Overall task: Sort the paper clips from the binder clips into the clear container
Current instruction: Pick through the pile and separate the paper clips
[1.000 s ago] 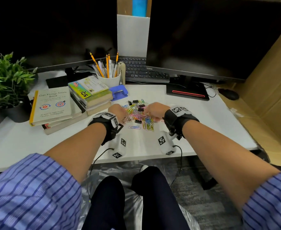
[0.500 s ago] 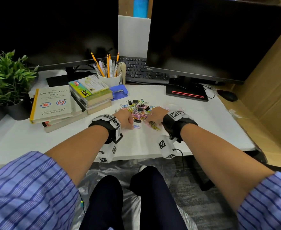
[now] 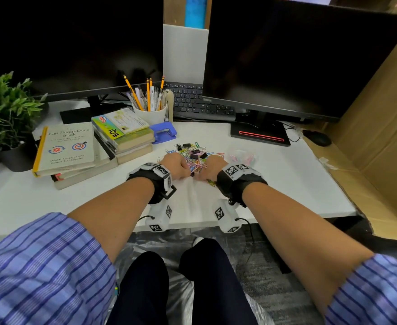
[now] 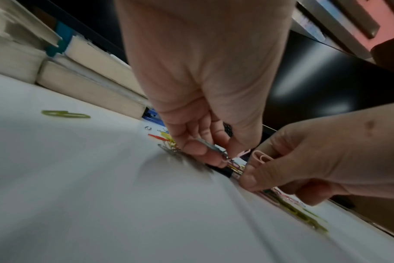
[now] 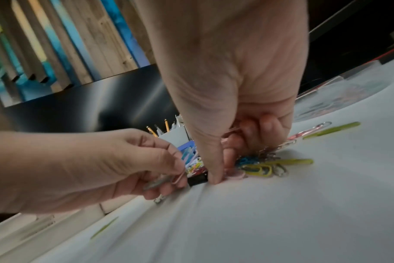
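On the white desk (image 3: 286,184), my left hand (image 3: 177,166) and right hand (image 3: 210,168) each pinch paper clips (image 3: 196,160) from the pile.

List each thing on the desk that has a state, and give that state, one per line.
left hand: pinching paper clips at the pile's near edge
right hand: fingers curled round pink paper clips
pile of clips: mixed, still unsorted
clear container: on the desk right of the pile, a few paper clips inside
monitors: screens dark
top book: closed
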Demonstrator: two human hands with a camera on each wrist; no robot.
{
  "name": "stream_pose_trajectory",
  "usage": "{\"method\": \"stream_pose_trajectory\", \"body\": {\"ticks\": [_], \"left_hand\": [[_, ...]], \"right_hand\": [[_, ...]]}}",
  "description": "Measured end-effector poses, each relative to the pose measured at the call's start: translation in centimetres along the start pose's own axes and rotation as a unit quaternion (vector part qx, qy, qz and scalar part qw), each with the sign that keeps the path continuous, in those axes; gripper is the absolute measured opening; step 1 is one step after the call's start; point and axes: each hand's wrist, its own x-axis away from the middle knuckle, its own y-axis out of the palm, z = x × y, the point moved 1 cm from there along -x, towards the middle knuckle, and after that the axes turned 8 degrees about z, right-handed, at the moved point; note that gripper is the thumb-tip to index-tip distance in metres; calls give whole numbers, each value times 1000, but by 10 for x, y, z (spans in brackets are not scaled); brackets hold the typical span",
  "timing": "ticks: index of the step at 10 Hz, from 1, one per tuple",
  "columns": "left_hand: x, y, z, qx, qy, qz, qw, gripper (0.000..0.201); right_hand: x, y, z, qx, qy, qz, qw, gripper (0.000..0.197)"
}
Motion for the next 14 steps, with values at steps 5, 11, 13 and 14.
{"method": "stream_pose_trajectory", "body": {"ticks": [5, 11, 13, 14], "left_hand": [[-25, -15, 2, 34, 36, 43, 998, 12], [-27, -14, 20, 35, -86, -21, 996, 35], [-32, -5, 16, 59, -96, -6, 994, 30], [-32, -3, 17, 45, -104, -2, 994, 31]], "right_hand": [[-11, -12, 12, -102, -17, 18, 994, 39], [-13, -3, 16, -40, -25, -6, 999, 36], [-7, -11, 13, -27, -8, 4, 1000, 37], [-5, -20, 19, -46, -19, 13, 999, 26]]}}
